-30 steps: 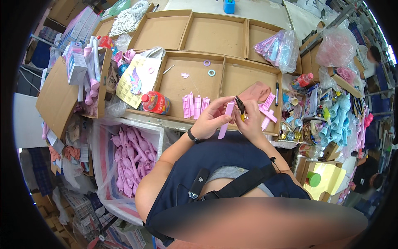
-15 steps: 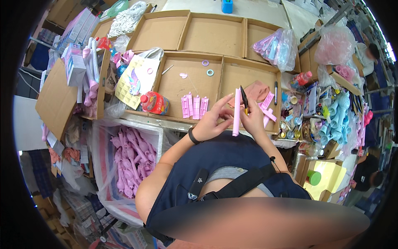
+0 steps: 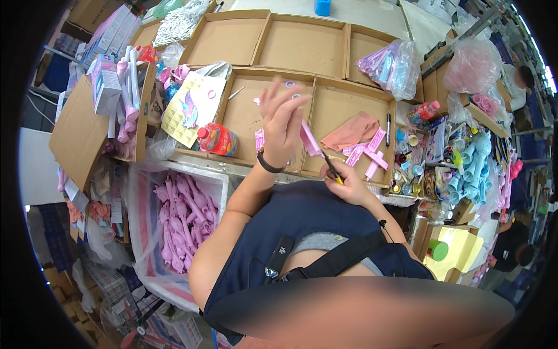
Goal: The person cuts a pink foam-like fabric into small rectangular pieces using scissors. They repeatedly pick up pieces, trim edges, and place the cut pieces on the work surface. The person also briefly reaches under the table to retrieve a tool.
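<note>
My left hand (image 3: 282, 125) is raised over the cardboard tray, its fingers smeared by motion. Beside its palm, a long pink plastic piece (image 3: 311, 141) slants down toward my right hand; whether the left fingers grip it is unclear. Closed in my right hand (image 3: 347, 185) is a slim black-and-yellow tool (image 3: 333, 167), its dark pointed end directed up at the pink piece's lower end. More pink plastic pieces (image 3: 372, 152) lie crossed to the right. Another pink piece (image 3: 260, 139) shows partly behind my left wrist.
A peach cloth (image 3: 349, 132) and a black marker (image 3: 388, 129) lie in the divided cardboard tray (image 3: 354, 96). A red-capped bottle (image 3: 217, 139) stands on the left. Below it, a lined bin (image 3: 224, 192) holds many pink parts. Paint pots (image 3: 401, 174) crowd the right.
My left hand has swung up and slightly left, away from my right hand. The long pink piece has shifted left and tilted. My right hand has dropped a little, with the tool in it.
</note>
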Available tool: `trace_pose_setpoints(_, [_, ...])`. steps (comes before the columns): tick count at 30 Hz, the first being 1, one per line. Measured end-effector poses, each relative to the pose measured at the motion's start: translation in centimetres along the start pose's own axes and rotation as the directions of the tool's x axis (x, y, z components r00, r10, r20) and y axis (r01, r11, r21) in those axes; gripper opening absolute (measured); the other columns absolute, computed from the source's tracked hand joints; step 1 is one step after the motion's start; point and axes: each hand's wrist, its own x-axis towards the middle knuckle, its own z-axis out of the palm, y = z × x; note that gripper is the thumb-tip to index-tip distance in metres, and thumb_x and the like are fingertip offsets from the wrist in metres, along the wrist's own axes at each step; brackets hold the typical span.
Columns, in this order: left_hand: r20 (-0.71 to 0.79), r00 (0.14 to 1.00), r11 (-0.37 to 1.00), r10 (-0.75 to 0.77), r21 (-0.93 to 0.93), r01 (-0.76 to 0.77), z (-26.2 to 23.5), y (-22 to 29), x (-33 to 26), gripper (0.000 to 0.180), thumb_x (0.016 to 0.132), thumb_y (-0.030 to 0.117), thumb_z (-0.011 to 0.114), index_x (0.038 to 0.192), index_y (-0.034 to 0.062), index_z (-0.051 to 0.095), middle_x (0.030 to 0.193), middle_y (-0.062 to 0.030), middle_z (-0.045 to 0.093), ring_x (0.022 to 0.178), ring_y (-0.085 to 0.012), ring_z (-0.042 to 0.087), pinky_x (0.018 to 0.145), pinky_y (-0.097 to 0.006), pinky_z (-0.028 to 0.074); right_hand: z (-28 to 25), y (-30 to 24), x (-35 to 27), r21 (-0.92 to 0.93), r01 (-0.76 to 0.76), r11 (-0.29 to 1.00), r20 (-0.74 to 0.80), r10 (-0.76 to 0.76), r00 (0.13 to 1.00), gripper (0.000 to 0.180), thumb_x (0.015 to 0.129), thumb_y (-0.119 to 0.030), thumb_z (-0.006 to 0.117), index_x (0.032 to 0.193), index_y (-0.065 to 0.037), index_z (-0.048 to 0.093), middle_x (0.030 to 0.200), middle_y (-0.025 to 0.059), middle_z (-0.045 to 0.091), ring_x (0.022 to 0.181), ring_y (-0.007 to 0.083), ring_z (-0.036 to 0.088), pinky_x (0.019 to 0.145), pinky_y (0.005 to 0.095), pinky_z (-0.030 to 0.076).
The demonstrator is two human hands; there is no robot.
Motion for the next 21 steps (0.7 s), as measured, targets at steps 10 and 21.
trace_pose_setpoints(10, [0.918,0.362,0.16,-0.163,-0.337,0.928,1.5,0.8,-4.8,0.024,0.094,0.019,0.044,0.107,-0.0003,0.051,0.084,-0.0059,0.059,0.078,-0.0133,0.06,0.068,-0.024,0.046,-1.2,1.9,0.9,0.338,0.026,0.941,-0.265,0.069,0.962,0.027,0.075,0.001,0.048,0.101,-0.003,0.05,0.083,-0.002,0.048,0.074,0.0053,0.043,0.066,0.0205,0.037])
trace_pose_setpoints(21, [0.381,0.921,0.922,-0.079,-0.323,0.212,2.2,-0.3,-5.0,0.054,0.071,0.001,0.067,0.12,0.0047,0.044,0.12,-0.0159,0.045,0.11,-0.0283,0.046,0.092,-0.036,0.038,-1.3,6.0,1.6,0.042,-0.14,0.989,-0.416,0.145,0.898,0.013,0.072,0.001,0.051,0.084,-0.004,0.051,0.069,-0.0002,0.048,0.062,0.0074,0.044,0.054,0.0228,0.035])
